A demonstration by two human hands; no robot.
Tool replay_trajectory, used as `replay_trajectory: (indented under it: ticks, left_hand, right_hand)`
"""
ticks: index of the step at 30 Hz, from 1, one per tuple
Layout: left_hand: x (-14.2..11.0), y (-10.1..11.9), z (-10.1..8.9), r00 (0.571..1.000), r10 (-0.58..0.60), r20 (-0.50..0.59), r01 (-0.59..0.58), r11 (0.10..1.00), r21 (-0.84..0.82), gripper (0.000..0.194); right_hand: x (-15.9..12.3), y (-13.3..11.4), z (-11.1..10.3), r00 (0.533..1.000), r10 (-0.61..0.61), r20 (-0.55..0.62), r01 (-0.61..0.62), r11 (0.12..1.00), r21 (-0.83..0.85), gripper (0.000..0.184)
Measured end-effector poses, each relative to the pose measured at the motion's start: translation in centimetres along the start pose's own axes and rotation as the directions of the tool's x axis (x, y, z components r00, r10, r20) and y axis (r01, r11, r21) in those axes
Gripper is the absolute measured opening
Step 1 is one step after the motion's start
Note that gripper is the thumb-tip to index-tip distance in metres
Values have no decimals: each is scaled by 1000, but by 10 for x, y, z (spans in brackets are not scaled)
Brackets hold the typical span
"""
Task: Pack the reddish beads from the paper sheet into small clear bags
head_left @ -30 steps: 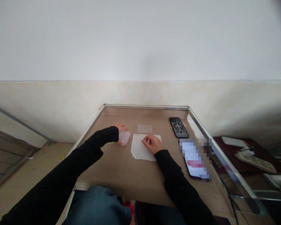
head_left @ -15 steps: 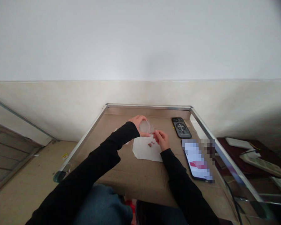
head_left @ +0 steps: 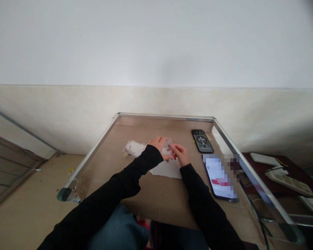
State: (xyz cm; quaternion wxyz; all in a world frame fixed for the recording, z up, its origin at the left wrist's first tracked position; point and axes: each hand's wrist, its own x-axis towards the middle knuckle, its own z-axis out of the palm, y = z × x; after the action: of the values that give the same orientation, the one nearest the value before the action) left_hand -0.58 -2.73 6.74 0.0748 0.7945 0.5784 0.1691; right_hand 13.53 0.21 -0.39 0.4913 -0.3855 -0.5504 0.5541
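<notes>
A small clear plastic bag (head_left: 167, 148) is between my hands, above a sheet of white paper (head_left: 167, 170). My left hand (head_left: 158, 144) is closed around the bag's left side, thumb near me and fingers on the far side. At the bag's right edge, my right hand (head_left: 179, 152) pinches with thumb and fingertips. The small reddish pieces on the paper are mostly hidden behind my left hand. Left of that hand lies a clear packet with white contents (head_left: 135, 148), flat on the cardboard.
Brown cardboard (head_left: 159, 198) covers the metal-framed table. A dark phone in a case (head_left: 202, 141) lies at the back right, and a phone with a lit screen (head_left: 219, 178) lies nearer me. The metal rim (head_left: 167, 116) runs along the wall side.
My left hand has come down and slightly right with the bag, uncovering the packet on the left and covering the reddish pieces. My right hand stays at the bag's edge.
</notes>
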Motion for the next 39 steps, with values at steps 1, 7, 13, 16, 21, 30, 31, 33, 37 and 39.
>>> replay_trajectory:
  ticks: [1,7,13,16,21,30,31,33,37,39]
  left_hand:
    - [0,0,1,1000,1,-6,-1,1000,-7,68]
    - [2,-2,7,999,-24,-43,22,999,-31,72]
    - [5,-1,11,991,16,-135,-45,976,-211,68]
    - [6,1,15,990,29,-134,-66,959,-277,44]
    - [7,1,24,986,36,-165,-83,955,-284,25]
    - [9,-3,26,986,-89,-139,42,949,-313,25]
    - [9,-4,27,989,-91,-119,47,942,-333,24]
    - [9,-5,29,992,-90,-94,50,930,-365,23]
    - [9,-8,33,993,-72,-94,32,925,-379,19]
    - [9,-8,35,995,-35,-99,-4,929,-371,17]
  right_hand:
    - [0,1,-1,1000,13,1,-13,1000,10,30]
    - [1,4,-2,998,56,8,-57,997,52,31]
    - [2,6,-1,999,34,-27,-31,994,106,26]
    - [1,4,-1,999,25,-34,-21,993,115,26]
    - [-1,2,2,999,52,-3,-51,990,129,32]
    - [-3,2,3,1000,-1,25,0,999,43,38]
    - [-3,1,3,1000,-15,21,15,999,29,36]
    - [-3,-1,3,999,-42,15,42,999,4,33]
    - [-4,-4,4,996,-80,-30,78,994,-75,30]
    - [-5,-4,4,993,-109,-54,102,987,-122,27]
